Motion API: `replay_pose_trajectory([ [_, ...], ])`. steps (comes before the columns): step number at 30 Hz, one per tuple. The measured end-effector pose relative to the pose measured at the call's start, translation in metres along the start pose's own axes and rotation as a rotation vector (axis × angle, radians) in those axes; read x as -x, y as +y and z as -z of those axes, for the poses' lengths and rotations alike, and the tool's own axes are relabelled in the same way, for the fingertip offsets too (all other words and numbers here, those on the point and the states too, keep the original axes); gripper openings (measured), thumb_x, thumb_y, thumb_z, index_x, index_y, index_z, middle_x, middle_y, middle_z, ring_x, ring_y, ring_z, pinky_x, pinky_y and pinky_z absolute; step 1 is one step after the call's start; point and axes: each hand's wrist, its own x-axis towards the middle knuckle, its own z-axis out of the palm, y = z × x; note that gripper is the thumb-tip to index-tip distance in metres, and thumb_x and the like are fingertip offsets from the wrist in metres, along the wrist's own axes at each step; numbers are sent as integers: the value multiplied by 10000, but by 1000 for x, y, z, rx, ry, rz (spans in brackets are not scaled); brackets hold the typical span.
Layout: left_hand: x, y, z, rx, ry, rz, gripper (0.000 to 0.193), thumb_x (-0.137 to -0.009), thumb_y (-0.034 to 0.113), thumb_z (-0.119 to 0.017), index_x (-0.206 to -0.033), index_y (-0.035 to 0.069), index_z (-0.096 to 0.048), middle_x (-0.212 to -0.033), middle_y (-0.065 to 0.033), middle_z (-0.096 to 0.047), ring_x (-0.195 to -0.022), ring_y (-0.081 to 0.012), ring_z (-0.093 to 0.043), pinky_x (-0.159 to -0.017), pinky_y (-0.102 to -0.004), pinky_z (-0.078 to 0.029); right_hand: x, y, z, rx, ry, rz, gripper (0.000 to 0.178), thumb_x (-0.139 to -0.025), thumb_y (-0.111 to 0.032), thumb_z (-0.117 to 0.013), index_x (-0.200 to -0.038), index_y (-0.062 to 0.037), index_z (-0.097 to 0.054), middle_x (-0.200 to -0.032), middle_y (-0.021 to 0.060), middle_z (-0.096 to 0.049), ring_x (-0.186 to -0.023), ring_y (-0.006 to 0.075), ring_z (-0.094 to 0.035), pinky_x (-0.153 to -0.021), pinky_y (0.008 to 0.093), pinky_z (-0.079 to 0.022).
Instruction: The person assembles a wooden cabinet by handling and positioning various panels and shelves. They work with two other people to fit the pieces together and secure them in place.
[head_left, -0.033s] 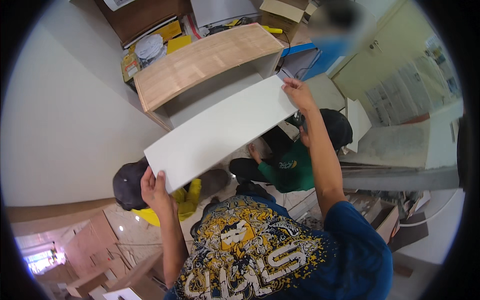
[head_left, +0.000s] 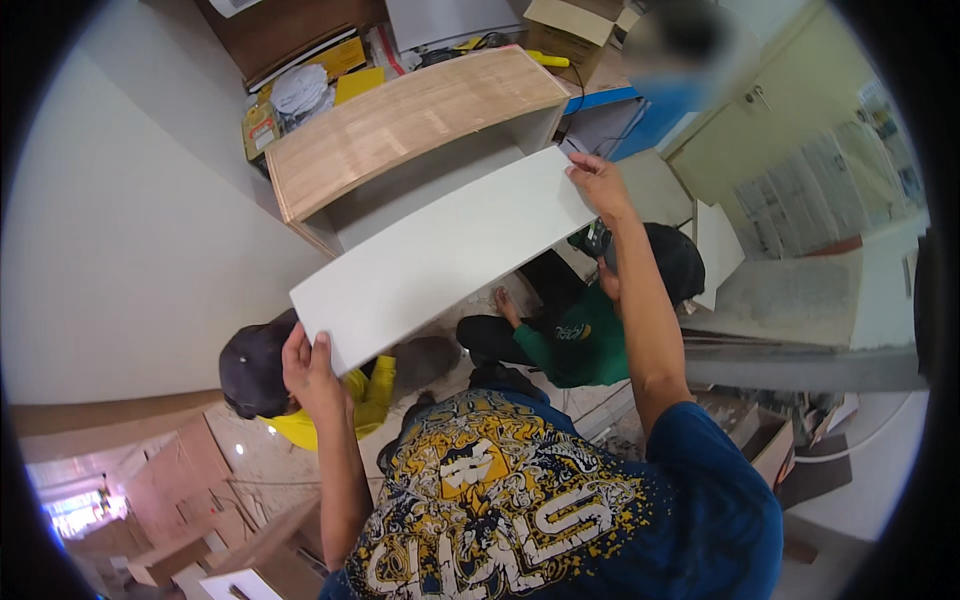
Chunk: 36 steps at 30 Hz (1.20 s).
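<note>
White, flat and rectangular, the long board [head_left: 450, 255] slants from left hand [head_left: 317, 378] to right hand [head_left: 602, 190], each pinching an end, alongside the boxy, open pale-wood cabinet [head_left: 410, 125].

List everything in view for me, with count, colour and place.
Cabinet: one, light brown, upper centre.
Board: one, white, centre, held at both ends.
Cardboard box: one, brown, behind cabinet's right end.
Clutter: several, mixed, behind cabinet.
Co-worker in yellow: one, yellow, left of centre.
Co-worker in green: one, green, right of centre.
Blurred figure: one, blue, upper right, unclear.
Door: one, pale yellow, upper right.
Wood pieces: several, brown, lower left.
Shirt: one, blue, printed, lower centre.
Left hand: one, bare, at board's left end.
Right hand: one, bare, at board's right end.
</note>
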Motion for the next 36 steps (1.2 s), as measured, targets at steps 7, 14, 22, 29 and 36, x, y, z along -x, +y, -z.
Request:
replay_pose_trajectory([
  [7,-63,-91,-50,-8,-54,81,414,-965,-43,-565,-1368,-60,-470,-1368,-185,-596,-1205,-237,-609,-1044,-361,-485,-59,2,25,-48,-126,-47,437,-890,-47,-753,-1309,31,-655,-1164,108,-719,-933,164,-690,-821,291,-544],
  [14,-85,-102,-59,-11,-1,101,377,-966,-51,-525,-1341,-48,-491,-1325,-166,-619,-1152,-231,-630,-1009,-345,-509,-87,19,14,-77,-154,-14,440,-901,-54,-752,-1328,-14,-653,-1129,75,-707,-928,153,-675,-818,282,-534],
  [22,-91,-102,-65,-56,13,77,371,-956,-33,-547,-1324,-35,-497,-1234,-154,-647,-1079,-218,-648,-929,-333,-537,-93,30,15,-98,-138,-37,422,-897,-27,-736,-1313,-23,-667,-1205,74,-665,-992,160,-660,-851,284,-532],
  [29,-86,-89,-68,-15,35,105,376,-944,-37,-549,-1318,-35,-518,-1283,-181,-649,-1022,-216,-666,-852,-327,-569,-100,44,13,126,-172,96,462,-905,-91,-734,-1355,-30,-648,-1279,103,-659,-1102,198,-642,-957,321,-512],
  [36,-89,-86,-77,-23,61,156,337,-950,13,-577,-1285,44,-558,-1198,-92,-692,-924,-163,-654,-655,-304,-537,-96,49,21,-45,-140,-2,474,-908,-65,-715,-1368,4,-625,-1265,125,-677,-1124,216,-645,-995,328,-490],
])
